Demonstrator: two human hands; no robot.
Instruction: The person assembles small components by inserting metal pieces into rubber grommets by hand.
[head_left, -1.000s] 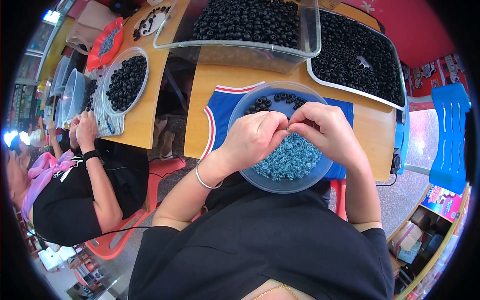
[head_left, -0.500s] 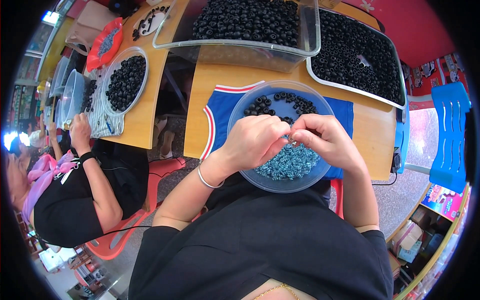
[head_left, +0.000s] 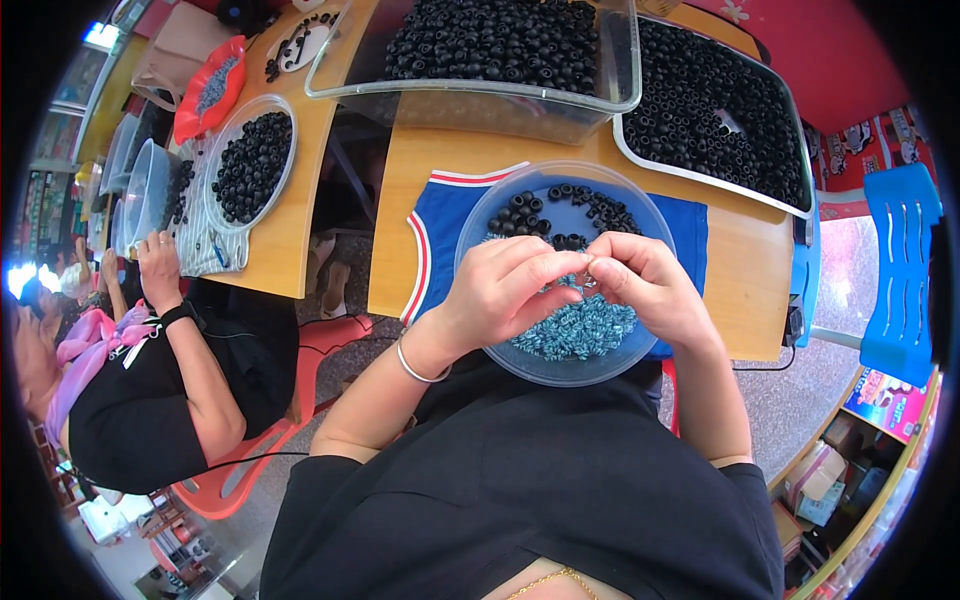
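A round clear plastic bowl (head_left: 570, 376) sits in front of me on a blue cloth with red-and-white trim (head_left: 424, 238). Small shiny blue-green pieces (head_left: 575, 328) are heaped in its near part, and loose black ring-like parts (head_left: 600, 205) lie along its far side. Above the heap, my left hand (head_left: 515, 285) and my right hand (head_left: 648, 280) meet fingertip to fingertip. Both are closed in a pinch. Something small and shiny shows between the fingertips, mostly hidden by the fingers.
Beyond the bowl stand a large clear bin (head_left: 470, 108) and a white-rimmed tray (head_left: 720, 190), both full of black parts. At a table on the left, a co-worker's hand (head_left: 158, 268) is near a bowl of black parts (head_left: 252, 165). A blue plastic chair (head_left: 895, 280) stands at right.
My hands have shifted slightly, with the left one's fingers more spread out around the pinch. Both stay together over the bowl. The co-worker's hand has moved a little.
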